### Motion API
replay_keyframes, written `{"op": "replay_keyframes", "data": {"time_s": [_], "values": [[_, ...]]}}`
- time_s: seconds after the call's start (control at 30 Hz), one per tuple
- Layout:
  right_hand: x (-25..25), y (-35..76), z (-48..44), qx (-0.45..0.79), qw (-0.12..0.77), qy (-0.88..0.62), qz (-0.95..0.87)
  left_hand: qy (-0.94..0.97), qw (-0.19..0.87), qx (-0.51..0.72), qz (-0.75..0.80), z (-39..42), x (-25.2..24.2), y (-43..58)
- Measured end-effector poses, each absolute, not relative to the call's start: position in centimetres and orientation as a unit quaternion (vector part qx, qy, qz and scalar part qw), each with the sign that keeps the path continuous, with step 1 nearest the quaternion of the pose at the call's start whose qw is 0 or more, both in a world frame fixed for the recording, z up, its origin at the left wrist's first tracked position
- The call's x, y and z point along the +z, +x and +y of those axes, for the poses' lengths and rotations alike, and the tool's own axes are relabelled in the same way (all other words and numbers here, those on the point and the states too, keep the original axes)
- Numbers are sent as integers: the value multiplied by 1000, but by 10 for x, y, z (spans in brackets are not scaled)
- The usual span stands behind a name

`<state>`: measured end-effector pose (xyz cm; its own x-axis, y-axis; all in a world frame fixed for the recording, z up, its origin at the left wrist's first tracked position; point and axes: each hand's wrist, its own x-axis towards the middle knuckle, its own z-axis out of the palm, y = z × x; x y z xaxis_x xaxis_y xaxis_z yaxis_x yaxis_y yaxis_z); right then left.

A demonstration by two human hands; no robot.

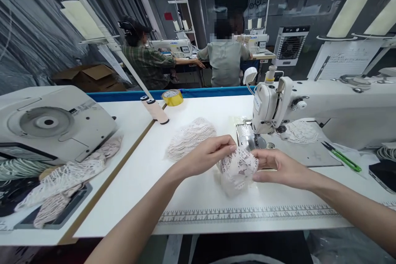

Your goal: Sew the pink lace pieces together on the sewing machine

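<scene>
From my head view, I pinch the upper left edge of a white lace piece between the thumb and fingers of my left hand. My right hand grips its right edge, thumb below and fingers above. The lace is just in front of the sewing machine, near the metal needle plate. Close beyond my left hand, a pile of lace limits the room on that side. White tabletop stretches left of my forearm to the brown seam, and a strip of it lies between the lace and the printed ruler along the front edge. Green-handled snips lie to the right, well apart from my fingers, beyond my right wrist.
</scene>
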<state>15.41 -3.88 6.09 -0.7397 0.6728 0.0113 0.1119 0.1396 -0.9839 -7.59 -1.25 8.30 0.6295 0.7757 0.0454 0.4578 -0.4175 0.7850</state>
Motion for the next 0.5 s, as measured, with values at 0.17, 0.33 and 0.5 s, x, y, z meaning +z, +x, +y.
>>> {"op": "replay_keyframes", "data": {"time_s": [0.17,0.33,0.5], "values": [[68,136,-45,581,244,-284,-723,803,399,222,383,-24,84,-91],[74,125,-45,609,234,-286,-702,791,412,233,389,-31,83,-103],[73,121,-42,578,223,-377,-688,780,427,237,392,-34,81,-110]]}}
